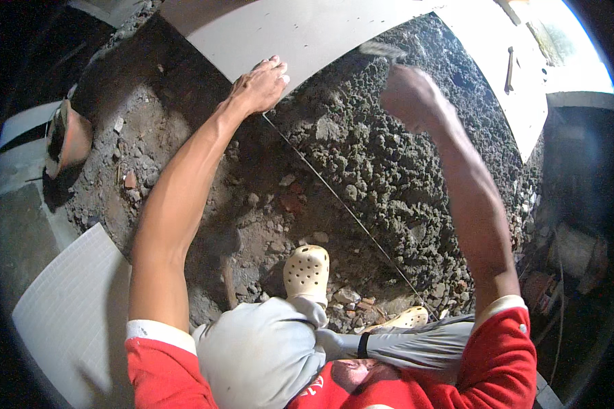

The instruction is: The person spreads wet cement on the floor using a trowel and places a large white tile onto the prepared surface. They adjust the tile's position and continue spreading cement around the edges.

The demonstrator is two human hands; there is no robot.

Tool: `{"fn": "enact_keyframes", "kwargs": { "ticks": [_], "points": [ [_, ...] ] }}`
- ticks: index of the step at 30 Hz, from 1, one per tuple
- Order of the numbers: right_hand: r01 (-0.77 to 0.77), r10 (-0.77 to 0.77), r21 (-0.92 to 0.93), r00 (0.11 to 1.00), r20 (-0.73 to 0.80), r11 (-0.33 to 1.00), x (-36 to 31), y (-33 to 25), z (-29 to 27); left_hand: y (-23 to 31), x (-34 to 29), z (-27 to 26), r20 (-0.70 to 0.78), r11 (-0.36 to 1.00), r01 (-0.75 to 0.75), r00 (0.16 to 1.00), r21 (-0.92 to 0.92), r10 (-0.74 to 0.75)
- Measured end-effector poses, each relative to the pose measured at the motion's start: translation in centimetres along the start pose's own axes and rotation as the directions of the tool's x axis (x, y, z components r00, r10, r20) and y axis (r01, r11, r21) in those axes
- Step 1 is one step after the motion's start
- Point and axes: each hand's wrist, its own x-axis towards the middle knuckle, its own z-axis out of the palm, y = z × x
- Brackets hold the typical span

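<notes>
Head view: big pale tile [300, 34] lies flat on the mortar bed [389, 157], looks heavy, stiff, brittle at edges; take it by 2 sides. Left hand [259, 85] pressed flat on its edge. Right hand [409, 95] blurred, fisted round a tool [382, 49], cannot tell what kind.

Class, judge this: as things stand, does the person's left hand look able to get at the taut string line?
Probably yes. The left hand rests on the white tile edge, right where the string line begins, with nothing between them.

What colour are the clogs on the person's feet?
Cream, with round holes; the clogs show best in the head view.
</notes>
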Motion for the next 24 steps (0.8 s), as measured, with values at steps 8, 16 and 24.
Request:
{"fn": "enact_keyframes", "kwargs": {
  "ticks": [8, 16, 24],
  "points": [
    [0.069, -0.069, -0.033, 0.998, 0.0, 0.997, -8.4, -9.9, 4.8, -1.8, 1.5, 1.0, 0.117, 0.987, -0.096, 0.99, 0.128, 0.081],
    [0.175, -0.174, 0.008, 0.984, -0.047, 0.985, -12.4, -10.2, 7.8, -1.1, 0.2, 0.0, 0.126, 0.977, -0.174, 0.979, 0.119, 0.159],
    [0.434, -0.427, 0.112, 0.9, -0.085, 0.894, -11.9, 1.4, 3.1, -1.3, 0.0, 1.9, 0.034, 0.996, -0.073, 0.997, 0.05, 0.071]
  ]
}}
